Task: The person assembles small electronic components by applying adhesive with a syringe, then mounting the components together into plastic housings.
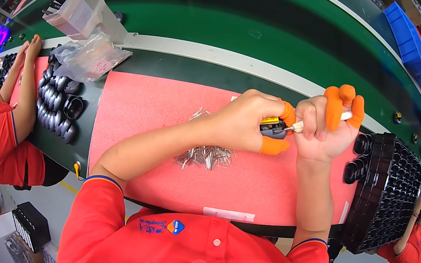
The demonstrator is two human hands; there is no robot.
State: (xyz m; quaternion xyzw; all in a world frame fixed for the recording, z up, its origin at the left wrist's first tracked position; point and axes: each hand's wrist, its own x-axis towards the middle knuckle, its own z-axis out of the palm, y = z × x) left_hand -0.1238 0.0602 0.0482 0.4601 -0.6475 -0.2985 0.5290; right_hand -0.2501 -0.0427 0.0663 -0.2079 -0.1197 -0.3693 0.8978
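Note:
Both my hands are raised over a pink foam mat (157,178) and meet right of its middle. My left hand (252,121), with orange finger cots on thumb and forefinger, pinches a small dark grey housing (273,131) that has a yellow part on it. My right hand (324,123), also in orange finger cots, is curled round a slim white-handled tool (299,126). Its thin metal tip points at the housing; whether it touches I cannot tell. Under my left forearm lies a loose pile of thin metal pins (206,157), partly hidden by the arm.
Stacked black trays (388,191) stand at the right, beside several black rounded parts (353,171). Rows of black shells (58,99), a clear plastic bag (96,59) and a white bin (76,12) are at the left. A green conveyor belt (230,17) runs behind. Co-workers sit on both sides.

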